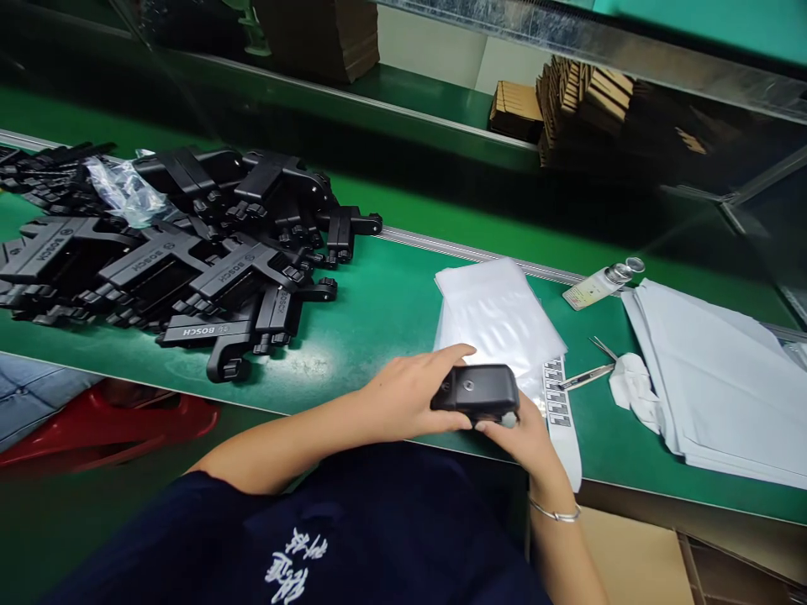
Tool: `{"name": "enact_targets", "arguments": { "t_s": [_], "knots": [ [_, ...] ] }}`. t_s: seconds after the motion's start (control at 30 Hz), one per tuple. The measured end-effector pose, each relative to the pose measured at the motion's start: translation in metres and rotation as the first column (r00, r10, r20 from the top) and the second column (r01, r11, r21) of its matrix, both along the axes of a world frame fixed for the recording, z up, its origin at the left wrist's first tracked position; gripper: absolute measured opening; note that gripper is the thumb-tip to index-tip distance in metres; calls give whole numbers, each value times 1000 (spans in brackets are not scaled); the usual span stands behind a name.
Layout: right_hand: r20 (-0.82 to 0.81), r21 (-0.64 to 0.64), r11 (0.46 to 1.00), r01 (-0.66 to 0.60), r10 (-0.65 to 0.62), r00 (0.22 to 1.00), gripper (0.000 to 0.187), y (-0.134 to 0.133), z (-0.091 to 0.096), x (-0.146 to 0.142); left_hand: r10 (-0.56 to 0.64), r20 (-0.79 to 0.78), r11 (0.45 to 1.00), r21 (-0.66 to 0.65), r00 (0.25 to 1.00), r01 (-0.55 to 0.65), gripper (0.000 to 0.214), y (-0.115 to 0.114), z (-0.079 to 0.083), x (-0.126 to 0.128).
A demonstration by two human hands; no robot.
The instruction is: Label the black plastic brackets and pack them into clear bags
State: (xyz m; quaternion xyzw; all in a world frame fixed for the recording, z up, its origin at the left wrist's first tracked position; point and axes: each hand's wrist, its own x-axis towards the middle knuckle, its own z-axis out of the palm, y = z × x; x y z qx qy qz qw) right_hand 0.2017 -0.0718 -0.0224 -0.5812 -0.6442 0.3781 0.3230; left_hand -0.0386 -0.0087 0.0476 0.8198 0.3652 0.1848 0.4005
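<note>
Both hands hold a black plastic part [485,385] near the front edge of the green table. My left hand [413,391] grips its left end, thumb low and fingers over the far side. Closed round the right end is my right hand [526,428], with a bracelet at the wrist; its far fingers are hidden behind the part. Just beyond lies a stack of clear plastic bags [498,315]. A strip of printed labels [557,395] runs beside the right hand, with tweezers [586,376] touching it.
Several black BOSCH-marked parts [233,273] are heaped on the left, with a crumpled clear bag [129,189] on top. A small bottle [593,287], a white cloth or wad [630,386] and white sheets [731,386] are at right. A red stool [157,424] stands at lower left.
</note>
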Motion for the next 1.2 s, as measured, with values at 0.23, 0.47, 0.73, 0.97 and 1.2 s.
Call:
{"name": "enact_targets", "arguments": {
  "t_s": [0.23,0.47,0.73,0.97,1.2],
  "knots": [
    [11,112,990,87,-89,996,58,-13,26,30,186,355,969,-218,916,-112,60,5,-44,-16],
    [-31,44,992,122,-121,992,51,-12,7,19,-206,466,917,400,860,3,41,3,-66,-26],
    [-6,143,977,158,-159,987,42,-12,8,14,-176,439,930,367,881,3,44,0,-63,-31],
    [-67,108,987,123,-116,991,38,-15,32,-7,433,486,835,-534,759,-135,71,-8,-60,-24],
    [-92,214,969,126,-109,990,38,-21,34,-4,564,513,748,-650,648,-136,65,-8,-52,-17]
  ]
}}
